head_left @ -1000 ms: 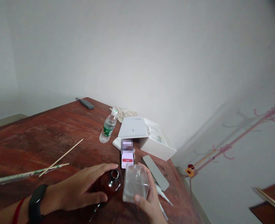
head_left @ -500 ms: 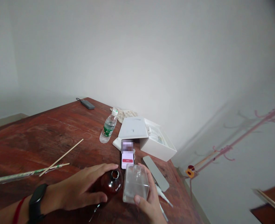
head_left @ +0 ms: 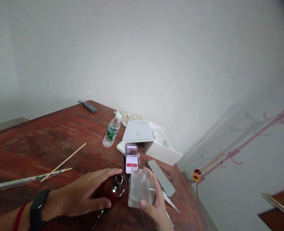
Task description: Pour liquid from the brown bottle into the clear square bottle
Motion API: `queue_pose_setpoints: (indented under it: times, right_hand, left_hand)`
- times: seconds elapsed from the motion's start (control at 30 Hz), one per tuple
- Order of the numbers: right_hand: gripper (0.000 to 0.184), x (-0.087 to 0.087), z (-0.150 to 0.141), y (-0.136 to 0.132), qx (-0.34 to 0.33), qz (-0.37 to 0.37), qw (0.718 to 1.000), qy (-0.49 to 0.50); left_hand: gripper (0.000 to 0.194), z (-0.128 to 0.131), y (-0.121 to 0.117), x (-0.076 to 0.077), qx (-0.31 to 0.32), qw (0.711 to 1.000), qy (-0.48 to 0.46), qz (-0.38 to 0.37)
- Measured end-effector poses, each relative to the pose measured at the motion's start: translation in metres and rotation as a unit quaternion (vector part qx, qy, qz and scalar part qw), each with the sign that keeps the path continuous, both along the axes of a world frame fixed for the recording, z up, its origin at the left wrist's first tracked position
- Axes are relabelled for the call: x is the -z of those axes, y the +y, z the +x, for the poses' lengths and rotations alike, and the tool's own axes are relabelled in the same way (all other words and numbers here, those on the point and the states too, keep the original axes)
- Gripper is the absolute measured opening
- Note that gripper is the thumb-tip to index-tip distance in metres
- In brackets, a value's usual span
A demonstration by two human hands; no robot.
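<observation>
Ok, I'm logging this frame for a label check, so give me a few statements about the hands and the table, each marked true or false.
1. The left hand grips the brown bottle. True.
2. The right hand holds a green cup. False: it holds the clear square bottle.
3. The water bottle lies flat. False: it stands upright.
4. The phone screen is lit. True.
5. The white box is closed. False: it is open.

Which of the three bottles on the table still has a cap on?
The plastic water bottle with the green label, standing untouched farther back. The brown bottle and clear square bottle in the hands have open necks.
</observation>
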State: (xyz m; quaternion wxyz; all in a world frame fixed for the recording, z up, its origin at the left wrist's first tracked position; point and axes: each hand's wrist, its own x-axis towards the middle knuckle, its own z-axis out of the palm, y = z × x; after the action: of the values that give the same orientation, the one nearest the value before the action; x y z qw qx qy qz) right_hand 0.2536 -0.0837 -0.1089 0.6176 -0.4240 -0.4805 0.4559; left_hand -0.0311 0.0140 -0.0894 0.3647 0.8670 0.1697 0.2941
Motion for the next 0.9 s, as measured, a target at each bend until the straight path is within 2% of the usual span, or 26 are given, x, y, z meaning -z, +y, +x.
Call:
queue_pose_setpoints:
  times: [0.57, 0.9]
  right_hand:
    - [0.092, 0.0007, 0.0022, 0.0002, -0.005, 0.007, 1.0, 0.009]
    - [0.092, 0.0002, 0.0059, 0.0019, 0.001, 0.033, 0.999, -0.01]
  left_hand:
    - [0.082, -0.0001, 0.0007, -0.0018, 0.001, 1.0, 0.003, -0.007]
    - [0.084, 0.0016, 0.0038, 0.005, -0.001, 1.0, -0.006, -0.004]
